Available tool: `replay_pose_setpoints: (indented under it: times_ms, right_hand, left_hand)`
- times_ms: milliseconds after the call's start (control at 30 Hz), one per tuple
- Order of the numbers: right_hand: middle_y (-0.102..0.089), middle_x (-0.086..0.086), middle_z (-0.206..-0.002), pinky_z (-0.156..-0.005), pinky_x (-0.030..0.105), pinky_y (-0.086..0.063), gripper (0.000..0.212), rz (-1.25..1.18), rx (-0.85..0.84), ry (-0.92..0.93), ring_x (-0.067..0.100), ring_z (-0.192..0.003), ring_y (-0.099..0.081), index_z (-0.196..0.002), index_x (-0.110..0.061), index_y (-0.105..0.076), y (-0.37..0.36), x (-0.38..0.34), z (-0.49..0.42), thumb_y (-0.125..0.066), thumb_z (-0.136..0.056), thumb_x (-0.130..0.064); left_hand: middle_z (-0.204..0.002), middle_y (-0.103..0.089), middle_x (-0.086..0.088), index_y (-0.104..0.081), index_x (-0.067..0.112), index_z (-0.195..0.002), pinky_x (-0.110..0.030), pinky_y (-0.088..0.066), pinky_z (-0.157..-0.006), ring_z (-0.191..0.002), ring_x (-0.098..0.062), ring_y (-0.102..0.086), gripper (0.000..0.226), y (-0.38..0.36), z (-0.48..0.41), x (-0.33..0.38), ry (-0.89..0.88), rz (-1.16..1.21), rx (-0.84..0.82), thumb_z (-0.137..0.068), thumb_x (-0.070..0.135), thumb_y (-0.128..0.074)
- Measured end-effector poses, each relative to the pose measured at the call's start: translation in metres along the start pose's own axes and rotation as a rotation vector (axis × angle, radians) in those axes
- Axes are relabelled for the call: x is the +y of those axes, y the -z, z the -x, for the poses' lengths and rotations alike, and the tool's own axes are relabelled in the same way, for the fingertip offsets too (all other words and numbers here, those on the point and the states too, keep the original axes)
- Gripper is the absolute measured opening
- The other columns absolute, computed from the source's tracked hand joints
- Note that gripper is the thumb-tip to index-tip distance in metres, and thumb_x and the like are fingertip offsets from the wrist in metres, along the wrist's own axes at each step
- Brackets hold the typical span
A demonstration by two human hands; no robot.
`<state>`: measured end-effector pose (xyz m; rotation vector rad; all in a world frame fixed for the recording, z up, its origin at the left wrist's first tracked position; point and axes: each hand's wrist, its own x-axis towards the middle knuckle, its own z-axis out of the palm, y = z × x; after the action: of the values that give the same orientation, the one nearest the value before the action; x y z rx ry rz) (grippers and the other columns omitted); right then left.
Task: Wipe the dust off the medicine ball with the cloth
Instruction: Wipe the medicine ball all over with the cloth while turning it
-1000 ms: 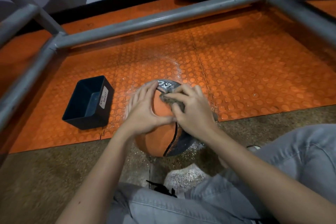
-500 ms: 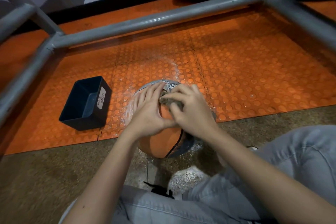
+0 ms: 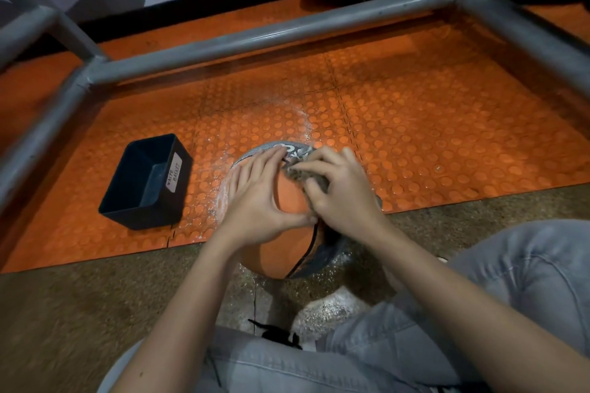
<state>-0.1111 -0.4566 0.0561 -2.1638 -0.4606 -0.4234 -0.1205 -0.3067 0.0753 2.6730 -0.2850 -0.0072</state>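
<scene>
At the near edge of the orange studded mat (image 3: 415, 137), where it met the speckled brown floor (image 3: 64, 313), the medicine ball (image 3: 281, 252) sat partly on the mat and partly over the floor, close in front of your legs in their pale jeans (image 3: 510, 281). Its near face was orange with a dark seam curving down the right side, and its far top showed a grey panel with white print, partly hidden by your fingers. Your left hand (image 3: 258, 195) lay flat on the ball's upper left, fingers straight and close together, pointing toward the mat's far edge. Its thumb stretched right to the base of your right hand (image 3: 341, 191), and I could not tell whether the two quite touched. Your right hand had its fingers curled round a bunched grey cloth (image 3: 303, 174), gripping it and pressing it against the top of the ball beside the printed panel. White dust (image 3: 306, 124) was scattered on the mat in a faint arc beyond the ball and along the ball's left side. Toward the mat's left edge, apart from the ball, stood a dark rectangular bin (image 3: 143, 182), open at the top, with a white label (image 3: 174, 174) reading "WASTE BASKET" on its right wall. A grey pipe frame (image 3: 255, 38) ran above the mat's far, left and right edges.
</scene>
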Motion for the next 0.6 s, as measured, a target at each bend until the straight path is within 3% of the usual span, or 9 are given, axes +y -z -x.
replay_pose_setpoints:
  times_ms: [100, 167, 233, 300, 467, 533, 600]
  right_hand:
    - [-0.057, -0.013, -0.092, -0.081, 0.035, -0.036, 0.027, -0.035, 0.020, -0.196, 0.020, -0.094, -0.045, -0.109, -0.014, -0.071, 0.001, 0.035, -0.013, -0.053, -0.090, -0.010]
    - [-0.052, -0.017, -0.082, -0.080, 0.028, -0.032, 0.024, -0.100, 0.039, -0.376, 0.029, -0.101, -0.052, -0.110, -0.010, -0.070, 0.002, 0.054, -0.021, -0.056, -0.091, -0.008]
    - [-0.051, -0.016, -0.085, -0.076, 0.020, -0.023, 0.025, -0.063, 0.016, -0.438, 0.026, -0.104, -0.050, -0.112, -0.010, -0.069, 0.001, 0.056, -0.019, -0.054, -0.092, -0.009]
    - [-0.054, -0.012, -0.093, -0.076, 0.020, -0.022, 0.027, -0.003, 0.018, -0.375, 0.020, -0.100, -0.044, -0.113, -0.015, -0.069, 0.002, 0.038, -0.014, -0.051, -0.093, -0.011]
    - [-0.058, -0.007, -0.094, -0.078, 0.034, -0.037, 0.031, -0.006, 0.006, -0.025, 0.013, -0.088, -0.036, -0.104, -0.020, -0.073, -0.001, -0.005, 0.003, -0.049, -0.084, -0.014]
    - [-0.055, -0.011, -0.093, -0.079, 0.033, -0.035, 0.031, -0.015, -0.001, -0.042, 0.013, -0.089, -0.036, -0.107, -0.018, -0.072, 0.002, 0.005, -0.004, -0.049, -0.085, -0.013]
    - [-0.053, -0.013, -0.088, -0.079, 0.031, -0.033, 0.027, -0.044, 0.030, -0.177, 0.019, -0.092, -0.043, -0.108, -0.014, -0.071, 0.002, 0.028, -0.014, -0.052, -0.089, -0.010]
  left_hand:
    - [-0.154, -0.014, 0.015, -0.016, 0.032, -0.148, -0.026, 0.004, -0.111, -0.134, 0.005, -0.005, 0.120, 0.001, 0.004, 0.000, -0.011, 0.003, 0.005, -0.043, 0.081, -0.047]
    - [-0.154, -0.013, 0.015, -0.015, 0.032, -0.148, -0.024, 0.005, -0.110, -0.132, 0.007, -0.004, 0.120, 0.001, 0.005, 0.003, -0.019, -0.002, 0.005, -0.045, 0.080, -0.053]
    - [-0.154, -0.012, 0.015, -0.015, 0.032, -0.148, -0.028, 0.006, -0.112, -0.133, 0.005, -0.003, 0.116, 0.001, 0.006, 0.006, -0.003, -0.016, -0.002, -0.048, 0.073, -0.058]
    - [-0.154, -0.013, 0.015, -0.016, 0.032, -0.148, -0.032, 0.004, -0.113, -0.133, 0.004, -0.004, 0.115, 0.001, 0.005, 0.006, 0.020, -0.026, 0.006, -0.049, 0.071, -0.059]
    - [-0.153, -0.016, 0.013, -0.016, 0.028, -0.148, -0.034, 0.003, -0.114, -0.139, -0.003, -0.007, 0.120, -0.002, 0.002, 0.003, -0.008, -0.020, 0.011, -0.043, 0.078, -0.046]
    - [-0.153, -0.014, 0.014, -0.015, 0.029, -0.148, -0.032, 0.006, -0.113, -0.138, -0.001, -0.005, 0.120, -0.002, 0.003, 0.002, -0.019, -0.017, 0.002, -0.044, 0.081, -0.045]
    - [-0.154, -0.012, 0.015, -0.013, 0.031, -0.148, -0.032, 0.008, -0.113, -0.138, 0.000, -0.004, 0.121, -0.003, 0.004, 0.002, -0.022, -0.033, -0.003, -0.045, 0.082, -0.048]
